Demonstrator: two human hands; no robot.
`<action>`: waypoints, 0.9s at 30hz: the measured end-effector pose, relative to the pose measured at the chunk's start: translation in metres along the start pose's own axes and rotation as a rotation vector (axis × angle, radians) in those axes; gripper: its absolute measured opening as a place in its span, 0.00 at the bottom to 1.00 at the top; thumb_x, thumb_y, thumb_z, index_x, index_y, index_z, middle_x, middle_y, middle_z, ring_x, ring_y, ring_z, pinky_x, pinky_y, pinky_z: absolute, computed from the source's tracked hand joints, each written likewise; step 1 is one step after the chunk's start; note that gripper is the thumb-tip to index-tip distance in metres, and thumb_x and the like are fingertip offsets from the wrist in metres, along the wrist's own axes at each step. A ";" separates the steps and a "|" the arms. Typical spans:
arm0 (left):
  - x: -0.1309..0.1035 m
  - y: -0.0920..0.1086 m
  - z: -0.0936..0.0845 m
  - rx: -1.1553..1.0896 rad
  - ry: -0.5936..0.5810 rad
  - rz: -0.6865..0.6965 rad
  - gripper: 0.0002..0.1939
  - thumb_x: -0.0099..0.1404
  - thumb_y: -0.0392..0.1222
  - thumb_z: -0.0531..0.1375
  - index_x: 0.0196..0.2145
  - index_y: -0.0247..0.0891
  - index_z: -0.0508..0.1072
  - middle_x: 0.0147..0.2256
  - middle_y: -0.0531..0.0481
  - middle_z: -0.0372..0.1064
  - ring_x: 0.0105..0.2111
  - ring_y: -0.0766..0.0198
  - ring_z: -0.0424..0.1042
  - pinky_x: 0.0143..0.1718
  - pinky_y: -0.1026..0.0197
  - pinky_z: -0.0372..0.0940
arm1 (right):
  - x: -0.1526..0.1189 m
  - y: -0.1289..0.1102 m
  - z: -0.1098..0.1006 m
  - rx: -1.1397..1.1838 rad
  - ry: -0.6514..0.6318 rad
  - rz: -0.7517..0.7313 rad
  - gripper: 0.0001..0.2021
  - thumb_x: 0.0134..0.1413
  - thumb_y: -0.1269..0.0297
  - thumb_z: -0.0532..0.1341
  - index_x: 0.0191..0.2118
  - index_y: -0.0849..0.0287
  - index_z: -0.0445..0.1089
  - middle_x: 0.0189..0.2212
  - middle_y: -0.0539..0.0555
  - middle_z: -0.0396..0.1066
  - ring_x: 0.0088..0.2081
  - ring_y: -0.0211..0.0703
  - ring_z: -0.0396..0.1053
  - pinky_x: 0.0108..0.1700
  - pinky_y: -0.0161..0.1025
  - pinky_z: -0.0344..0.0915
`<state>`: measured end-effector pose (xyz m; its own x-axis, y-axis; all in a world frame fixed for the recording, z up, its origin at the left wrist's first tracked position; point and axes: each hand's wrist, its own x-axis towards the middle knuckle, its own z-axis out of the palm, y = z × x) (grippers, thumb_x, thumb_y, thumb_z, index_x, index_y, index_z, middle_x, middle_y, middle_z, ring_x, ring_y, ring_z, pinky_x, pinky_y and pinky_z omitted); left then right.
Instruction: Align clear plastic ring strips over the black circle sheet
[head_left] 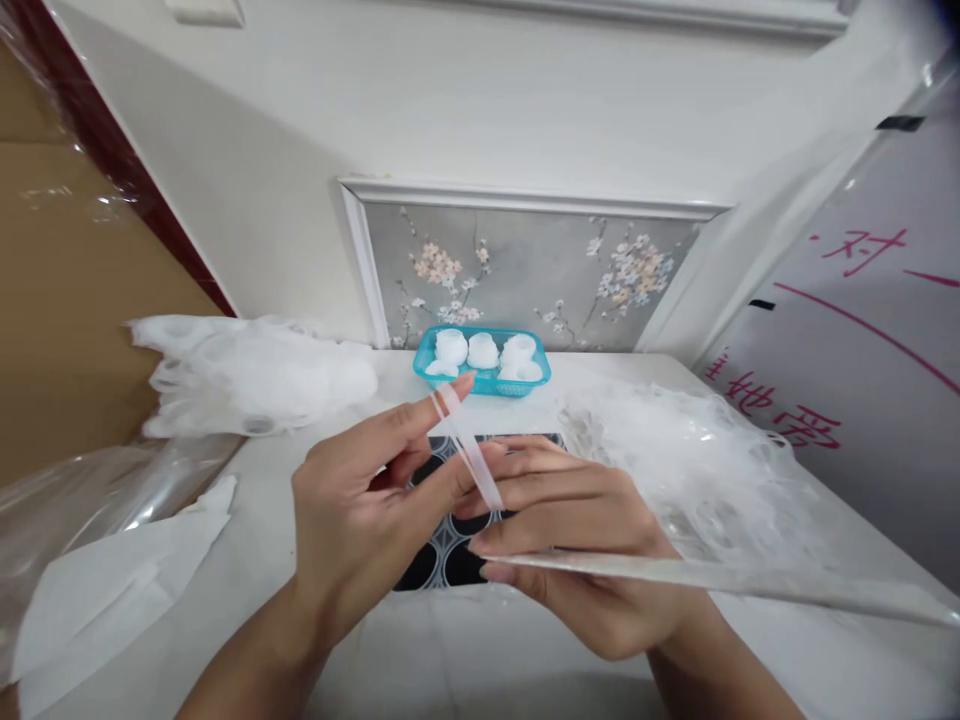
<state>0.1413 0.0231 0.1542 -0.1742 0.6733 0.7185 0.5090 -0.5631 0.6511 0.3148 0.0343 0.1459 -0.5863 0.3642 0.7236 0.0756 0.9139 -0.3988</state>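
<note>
My left hand [367,490] is closed lightly on a narrow translucent plastic band [472,450], which slants between my thumb and forefinger. Close beside it, fingers of my right hand [577,530] touch the band's lower end. My right thumb and forefinger pinch a long, thin whitish strip [720,577] that stretches away to the right edge of the view. What the strip is made of I cannot tell. Beneath both hands lies a black mat with a grey circle pattern [461,565], partly covered by the fingers.
A blue basket [482,386] holding several white rounded pieces stands by the wall. Heaps of translucent plastic lie left [262,375] and right [690,470]. White paper [112,600] rests at the left, near a cardboard box [90,270]. A whiteboard with red writing [862,330] leans at the right.
</note>
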 end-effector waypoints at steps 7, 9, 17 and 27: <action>0.001 0.012 0.006 0.021 0.230 -0.078 0.09 0.55 0.37 0.66 0.32 0.51 0.80 0.20 0.60 0.63 0.20 0.73 0.55 0.21 0.66 0.54 | 0.001 0.001 0.003 -0.010 -0.022 0.008 0.05 0.51 0.73 0.63 0.37 0.61 0.72 0.41 0.56 0.76 0.47 0.40 0.72 0.59 0.42 0.60; 0.002 0.008 0.005 0.032 0.199 -0.042 0.10 0.54 0.37 0.67 0.33 0.52 0.80 0.19 0.60 0.63 0.19 0.73 0.56 0.20 0.66 0.54 | 0.001 0.002 0.003 -0.016 -0.024 0.011 0.06 0.51 0.73 0.63 0.37 0.61 0.72 0.41 0.56 0.76 0.47 0.40 0.72 0.58 0.42 0.61; 0.003 -0.005 -0.003 0.049 0.095 0.101 0.13 0.53 0.38 0.68 0.37 0.52 0.79 0.21 0.59 0.68 0.21 0.71 0.62 0.20 0.67 0.58 | 0.000 0.005 0.005 -0.018 -0.019 0.000 0.06 0.50 0.74 0.63 0.37 0.61 0.72 0.41 0.57 0.76 0.47 0.41 0.72 0.56 0.43 0.63; 0.024 -0.021 -0.001 0.047 -0.556 -0.056 0.22 0.66 0.53 0.52 0.24 0.38 0.77 0.16 0.54 0.64 0.19 0.68 0.64 0.21 0.67 0.60 | 0.002 0.013 0.009 -0.037 -0.006 0.061 0.04 0.54 0.71 0.60 0.34 0.59 0.72 0.36 0.54 0.77 0.46 0.42 0.72 0.55 0.45 0.64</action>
<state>0.1254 0.0503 0.1585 0.2624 0.8600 0.4376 0.5509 -0.5058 0.6638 0.3078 0.0457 0.1370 -0.5845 0.4183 0.6953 0.1406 0.8961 -0.4210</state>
